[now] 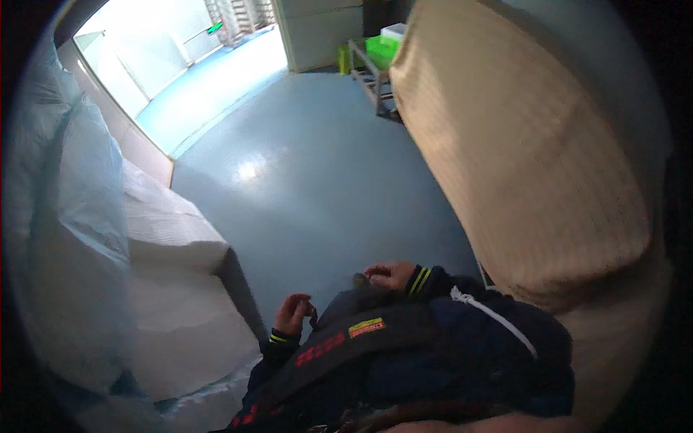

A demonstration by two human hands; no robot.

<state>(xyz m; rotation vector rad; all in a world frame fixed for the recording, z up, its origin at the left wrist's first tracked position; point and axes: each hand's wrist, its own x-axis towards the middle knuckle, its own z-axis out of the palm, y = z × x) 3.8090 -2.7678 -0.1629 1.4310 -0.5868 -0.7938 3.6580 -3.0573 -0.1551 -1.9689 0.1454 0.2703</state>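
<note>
My left hand point(291, 315) is in front of my body at the lower middle, with its fingers loosely bent and apart. It is beside the edge of a black apron point(332, 346) with a small yellow and red label; nothing shows in its grasp. Farther right, my right hand point(392, 276) reaches out of a dark cuff with yellow-green stripes. Its fingers are slightly bent and point left, close to a small dark shape point(359, 279) that may be a shoe tip. I see no object in the right hand. A white cord point(494, 317) lies across my dark clothing.
Tall stacks under clear plastic point(94, 173) and a white sheet point(173, 216) line the left. A large beige cloth-covered stack point(520, 159) stands close on the right. Blue floor point(310, 159) leads to a bright doorway point(216, 79). A metal rack point(375, 90) carries a green crate point(380, 52).
</note>
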